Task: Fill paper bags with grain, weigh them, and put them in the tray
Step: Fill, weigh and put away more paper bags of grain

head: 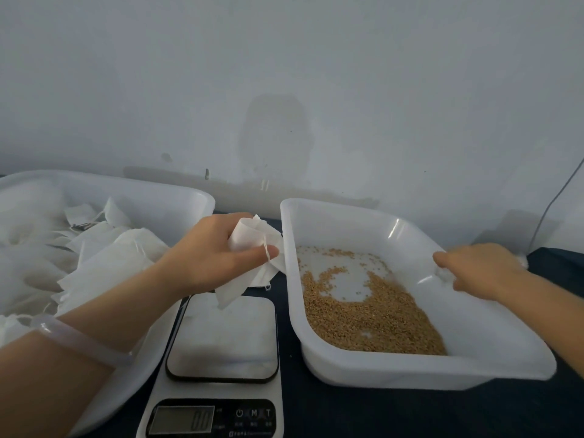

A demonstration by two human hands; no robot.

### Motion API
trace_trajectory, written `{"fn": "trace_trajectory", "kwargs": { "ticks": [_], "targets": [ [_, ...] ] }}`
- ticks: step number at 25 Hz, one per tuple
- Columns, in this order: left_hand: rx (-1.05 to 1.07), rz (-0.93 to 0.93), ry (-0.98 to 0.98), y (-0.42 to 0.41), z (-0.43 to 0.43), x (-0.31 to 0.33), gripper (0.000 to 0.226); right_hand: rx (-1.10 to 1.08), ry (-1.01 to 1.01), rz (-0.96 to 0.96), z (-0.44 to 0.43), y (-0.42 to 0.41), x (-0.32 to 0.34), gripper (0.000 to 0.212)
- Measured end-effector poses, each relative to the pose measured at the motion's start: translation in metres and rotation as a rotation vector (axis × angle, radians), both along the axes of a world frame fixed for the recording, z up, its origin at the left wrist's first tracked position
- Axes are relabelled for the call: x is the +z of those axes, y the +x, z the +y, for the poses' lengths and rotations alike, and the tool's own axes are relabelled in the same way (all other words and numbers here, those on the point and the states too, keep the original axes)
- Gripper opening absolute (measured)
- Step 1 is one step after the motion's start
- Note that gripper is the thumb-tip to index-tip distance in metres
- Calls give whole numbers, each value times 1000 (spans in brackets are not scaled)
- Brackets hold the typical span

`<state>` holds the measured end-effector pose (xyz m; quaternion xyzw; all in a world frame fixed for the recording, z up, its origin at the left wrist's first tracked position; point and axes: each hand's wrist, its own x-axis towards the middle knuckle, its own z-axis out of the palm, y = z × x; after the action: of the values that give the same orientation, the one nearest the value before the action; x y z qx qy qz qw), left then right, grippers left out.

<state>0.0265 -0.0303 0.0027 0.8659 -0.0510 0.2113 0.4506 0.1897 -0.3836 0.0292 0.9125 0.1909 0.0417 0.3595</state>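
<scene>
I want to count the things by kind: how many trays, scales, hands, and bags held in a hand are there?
Trays: 2, the bag tray and the grain tray
Scales: 1, the scale
Hands: 2, the left hand and the right hand
Bags held: 1, the bag in the left hand
Total: 6
</scene>
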Motion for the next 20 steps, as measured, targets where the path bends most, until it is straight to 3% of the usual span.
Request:
{"fn": "trace_trajectory", "kwargs": {
  "ticks": [5, 10, 14, 20],
  "targets": [
    [12, 6, 20, 2, 0, -2, 20, -125, -112, 285, 0, -21, 44, 26],
    [7, 5, 25, 1, 0, -2, 21, -225, 274, 726, 1, -53, 51, 18],
    [-17, -11, 43, -1, -1, -2, 14, 1, 249, 639, 6, -58, 12, 28],
    [-38, 2, 46, -1, -1, -2, 25, 193, 531, 607, 20, -63, -27, 32]
  ]
}}
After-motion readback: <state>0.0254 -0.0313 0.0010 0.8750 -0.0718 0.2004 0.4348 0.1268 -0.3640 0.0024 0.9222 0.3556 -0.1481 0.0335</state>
